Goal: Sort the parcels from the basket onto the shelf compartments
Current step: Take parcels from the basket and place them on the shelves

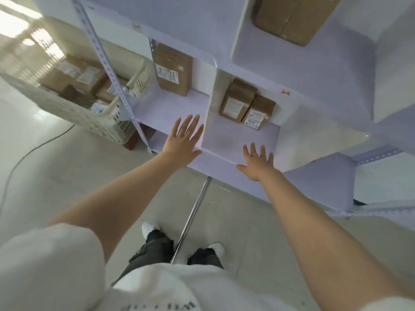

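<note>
Parcels (pixel 74 79) in brown cardboard with white labels fill the cream lattice basket (pixel 67 113) at far left, which stands beside the shelf's perforated upright (pixel 107 70); the exact count inside cannot be told. A dark cable (pixel 33 151) runs over the pale floor in front of the basket. Right of the upright, the left-hand compartment (pixel 170 111) of the lavender shelf (pixel 325 70) holds one tall box (pixel 173 69), upright against the back, label facing out. Left hand (pixel 183 140) is empty, palm down, fingers spread, and lies over the front edge of that compartment, just left of the white divider (pixel 213 95). Past the divider, the middle compartment (pixel 238 138) holds two small boxes side by side and touching: the left small box (pixel 238 101) and the right small box (pixel 258 112), both labelled, both set toward the back. Right hand (pixel 258 161) is likewise empty with fingers splayed, over the front lip of the middle compartment, well short of the two small boxes. On the shelf level above, at upper right, sits a large box (pixel 296 16), partly cut off by the frame. A small pink tag (pixel 285 92) is stuck on the shelf edge right of the small boxes; its writing is unreadable. Below, a metal pole (pixel 193 216) crosses the floor between the person's white shoes.
</note>
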{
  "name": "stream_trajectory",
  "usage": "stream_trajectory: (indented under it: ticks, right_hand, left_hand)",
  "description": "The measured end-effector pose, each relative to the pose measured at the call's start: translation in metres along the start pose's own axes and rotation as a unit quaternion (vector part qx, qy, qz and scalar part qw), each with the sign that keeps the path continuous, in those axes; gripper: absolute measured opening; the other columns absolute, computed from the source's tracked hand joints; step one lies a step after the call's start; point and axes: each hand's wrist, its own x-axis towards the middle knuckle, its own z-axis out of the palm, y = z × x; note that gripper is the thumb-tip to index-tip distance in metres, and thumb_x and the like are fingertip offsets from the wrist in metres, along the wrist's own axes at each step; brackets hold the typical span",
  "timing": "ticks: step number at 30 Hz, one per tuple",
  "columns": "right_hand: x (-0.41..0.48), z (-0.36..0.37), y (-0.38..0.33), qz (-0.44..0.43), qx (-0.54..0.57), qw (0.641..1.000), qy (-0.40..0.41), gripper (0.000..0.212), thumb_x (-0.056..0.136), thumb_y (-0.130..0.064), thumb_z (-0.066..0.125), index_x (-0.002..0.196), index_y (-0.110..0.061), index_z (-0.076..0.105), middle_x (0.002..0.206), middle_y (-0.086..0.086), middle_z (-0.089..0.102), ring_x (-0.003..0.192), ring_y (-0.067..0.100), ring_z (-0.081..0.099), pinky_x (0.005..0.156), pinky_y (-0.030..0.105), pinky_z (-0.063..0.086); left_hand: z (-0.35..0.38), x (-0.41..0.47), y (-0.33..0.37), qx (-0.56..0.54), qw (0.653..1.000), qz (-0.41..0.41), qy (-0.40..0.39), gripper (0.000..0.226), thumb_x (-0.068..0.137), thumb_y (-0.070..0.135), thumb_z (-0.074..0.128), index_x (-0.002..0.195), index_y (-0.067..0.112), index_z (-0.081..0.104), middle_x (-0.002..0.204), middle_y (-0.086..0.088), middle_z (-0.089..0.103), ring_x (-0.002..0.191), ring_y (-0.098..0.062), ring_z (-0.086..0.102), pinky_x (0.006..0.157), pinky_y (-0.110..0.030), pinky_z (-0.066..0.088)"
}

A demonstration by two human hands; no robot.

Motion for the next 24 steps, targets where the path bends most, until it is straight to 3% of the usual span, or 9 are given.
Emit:
stream_trajectory:
  ticks: [7, 12, 19, 24]
  right_hand:
    - [0.025, -0.034, -0.165, -0.126, -0.041, 0.991, -0.031, 0.075, 0.102, -0.054, 0.03, 0.157, -0.022, -0.01, 0.164, 0.005, -0.017, 0.149, 0.037, -0.014, 0.12, 0.055, 0.006]
    - [0.038, -0.062, -0.294, -0.21, -0.114, 0.971, 0.008, 0.074, 0.103, -0.051, 0.032, 0.157, -0.02, -0.008, 0.164, 0.005, -0.017, 0.149, 0.037, -0.013, 0.12, 0.054, 0.005]
    - [0.053, -0.107, -0.429, -0.284, -0.179, 0.941, 0.032, 0.079, 0.101, -0.053, 0.035, 0.157, -0.021, -0.011, 0.164, 0.007, -0.016, 0.15, 0.036, -0.013, 0.119, 0.053, 0.01]
    - [0.091, -0.139, -0.494, -0.31, -0.203, 0.929, 0.025, 0.078, 0.102, -0.05, 0.036, 0.156, -0.021, -0.013, 0.163, 0.009, -0.02, 0.149, 0.037, -0.016, 0.121, 0.053, 0.006]
  left_hand:
    - [0.047, -0.087, -0.126, -0.063, 0.982, -0.169, -0.053, 0.08, 0.1, 0.054, 0.033, 0.156, 0.015, -0.008, 0.162, -0.009, -0.019, 0.149, -0.029, -0.018, 0.118, -0.048, -0.015]
    - [0.059, -0.135, -0.226, -0.064, 0.963, -0.251, -0.073, 0.076, 0.101, 0.053, 0.03, 0.156, 0.017, -0.007, 0.16, -0.011, -0.024, 0.147, -0.029, -0.023, 0.117, -0.049, -0.017]
    - [0.059, -0.174, -0.335, -0.037, 0.944, -0.326, -0.042, 0.078, 0.1, 0.056, 0.028, 0.155, 0.017, -0.01, 0.161, -0.011, -0.022, 0.147, -0.029, -0.022, 0.118, -0.051, -0.015]
    - [0.068, -0.158, -0.389, -0.033, 0.939, -0.338, -0.045, 0.079, 0.099, 0.057, 0.029, 0.155, 0.016, -0.009, 0.161, -0.012, -0.021, 0.148, -0.029, -0.022, 0.115, -0.05, -0.02]
